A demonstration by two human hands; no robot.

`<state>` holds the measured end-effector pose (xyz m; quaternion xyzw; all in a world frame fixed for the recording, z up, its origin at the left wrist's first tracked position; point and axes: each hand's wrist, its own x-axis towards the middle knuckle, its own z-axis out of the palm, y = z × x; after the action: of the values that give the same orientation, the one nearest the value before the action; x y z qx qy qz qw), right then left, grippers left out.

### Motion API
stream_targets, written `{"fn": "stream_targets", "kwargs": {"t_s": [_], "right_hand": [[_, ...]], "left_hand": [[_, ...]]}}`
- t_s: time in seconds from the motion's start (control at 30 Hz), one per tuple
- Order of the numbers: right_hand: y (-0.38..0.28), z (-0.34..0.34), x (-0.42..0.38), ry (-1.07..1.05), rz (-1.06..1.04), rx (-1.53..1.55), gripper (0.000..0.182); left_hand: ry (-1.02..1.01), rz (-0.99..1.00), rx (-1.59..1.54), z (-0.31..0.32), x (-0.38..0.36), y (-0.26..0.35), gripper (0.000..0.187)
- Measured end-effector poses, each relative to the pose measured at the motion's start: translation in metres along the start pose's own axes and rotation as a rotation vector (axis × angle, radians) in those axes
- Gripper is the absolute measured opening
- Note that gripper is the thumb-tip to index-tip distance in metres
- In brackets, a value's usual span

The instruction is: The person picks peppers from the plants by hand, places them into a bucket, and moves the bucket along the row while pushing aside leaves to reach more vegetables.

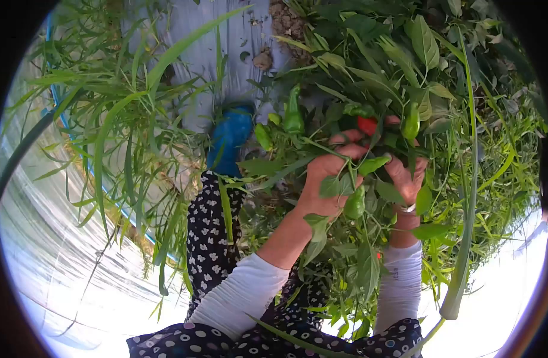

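Note:
Both hands reach into a leafy pepper plant in the head view. My left hand [328,173] is closed, its fingers curled at a red pepper [366,125] among the leaves. My right hand [407,176] comes in from the other side with bent fingers, one fingertip beside that red pepper; leaves cover much of it, and I cannot tell what it grips. A green pepper [354,203] hangs in front of my left wrist, and another green pepper [411,122] hangs above my right hand. Farther left stands a larger green pepper [293,112].
Tall grass [131,113] grows on the left and dense foliage [483,143] on the right. Grey plastic sheeting [196,77] covers the ground ahead, with a clod of soil [262,60] on it. My blue shoe [229,140] is beside the plant. A thick green stalk [468,238] rises at right.

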<state>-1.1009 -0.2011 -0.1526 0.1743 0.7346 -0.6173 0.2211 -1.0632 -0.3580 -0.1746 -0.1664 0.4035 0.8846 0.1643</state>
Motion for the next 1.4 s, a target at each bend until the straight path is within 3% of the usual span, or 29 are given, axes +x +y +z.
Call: {"fn": "stream_targets", "kwargs": {"t_s": [0.03,0.07,0.13,0.17,0.2,0.23,0.27,0.37,0.43,0.6,0.67,0.7,0.77,0.83,0.87,0.93,1.0,1.03,1.1,1.13,1.17,1.23,1.27,1.33,1.37,1.4], "right_hand": [[-0.001,0.002,-0.006,0.052,0.039,0.152,0.051],[0.001,0.002,-0.013,0.083,-0.008,0.098,0.047],[0.022,-0.003,-0.022,0.207,0.036,0.132,0.044],[0.029,-0.001,-0.026,0.33,0.092,0.158,0.04],[0.034,-0.001,-0.031,0.457,0.15,0.185,0.037],[0.038,0.0,-0.035,0.416,0.03,0.333,0.035],[0.04,0.001,-0.038,0.389,0.035,0.383,0.036],[0.059,-0.004,-0.053,0.363,0.077,0.431,0.042],[0.079,-0.009,-0.054,0.201,0.112,0.702,0.044],[0.08,-0.008,-0.06,0.269,0.315,0.744,0.036],[0.071,-0.01,-0.081,0.18,0.272,1.068,0.028],[0.076,-0.012,-0.089,0.185,0.285,1.074,0.028],[0.085,-0.021,-0.107,-0.174,0.023,1.094,0.035],[0.091,-0.046,-0.14,-0.072,0.119,1.05,0.045],[0.099,-0.057,-0.153,0.143,0.114,0.973,0.051],[0.095,-0.077,-0.173,0.365,0.12,0.89,0.058],[0.058,-0.097,-0.179,0.237,0.066,0.376,0.069],[0.04,-0.099,-0.187,0.243,0.07,0.381,0.069],[0.008,-0.097,-0.207,0.192,0.049,0.787,0.064],[0.012,-0.098,-0.21,0.196,0.054,0.793,0.064],[0.017,-0.097,-0.213,-0.045,-0.003,1.002,0.058],[0.027,-0.093,-0.213,-0.292,-0.067,1.203,0.053],[0.034,-0.092,-0.209,-0.278,-0.038,0.773,0.045],[0.032,-0.081,-0.191,-0.258,-0.007,0.346,0.037],[0.014,-0.062,-0.175,-0.142,0.028,0.085,0.032],[0.008,-0.049,-0.161,-0.026,0.06,-0.172,0.027]], "left_hand": [[-0.001,-0.002,0.008,0.005,-0.006,-0.001,0.018],[0.003,-0.196,0.05,0.01,-0.012,-0.003,0.019],[0.015,-0.151,0.531,0.025,-0.008,0.023,0.025],[-0.055,0.124,0.754,0.023,0.0,0.021,0.029],[-0.09,-0.082,0.765,0.027,-0.007,0.024,0.031],[-0.126,-0.286,0.773,0.029,-0.013,0.029,0.032],[-0.136,-0.289,0.782,0.028,-0.017,0.023,0.032],[-0.123,-0.037,0.962,0.022,-0.024,-0.006,0.029],[-0.131,-0.046,0.981,0.021,-0.029,-0.014,0.029],[-0.13,-0.047,1.004,0.018,-0.028,-0.015,0.028],[-0.153,-0.014,0.992,0.016,-0.03,-0.018,0.029],[-0.166,0.0,0.996,0.015,-0.031,-0.019,0.029],[-0.129,-0.081,0.957,0.012,-0.036,-0.027,0.029],[-0.088,-0.165,0.892,0.011,-0.039,-0.035,0.03],[-0.124,-0.135,0.946,0.007,-0.038,-0.037,0.032],[-0.163,-0.019,1.122,0.006,-0.036,-0.038,0.035],[-0.178,-0.014,1.113,0.003,-0.038,-0.041,0.035],[-0.184,0.002,1.104,0.001,-0.039,-0.043,0.034],[-0.14,-0.048,0.886,0.002,-0.041,-0.055,0.03],[-0.137,-0.014,1.003,0.002,-0.043,-0.057,0.031],[-0.136,0.025,1.12,0.002,-0.042,-0.057,0.032],[-0.075,-0.115,0.944,-0.001,-0.044,-0.061,0.034],[-0.081,-0.073,0.969,0.002,-0.042,-0.059,0.033],[0.015,-0.17,0.609,0.006,-0.042,-0.058,0.032],[0.073,-0.205,0.431,0.007,-0.042,-0.057,0.031],[-0.08,-0.029,0.834,0.007,-0.041,-0.052,0.031]]}}
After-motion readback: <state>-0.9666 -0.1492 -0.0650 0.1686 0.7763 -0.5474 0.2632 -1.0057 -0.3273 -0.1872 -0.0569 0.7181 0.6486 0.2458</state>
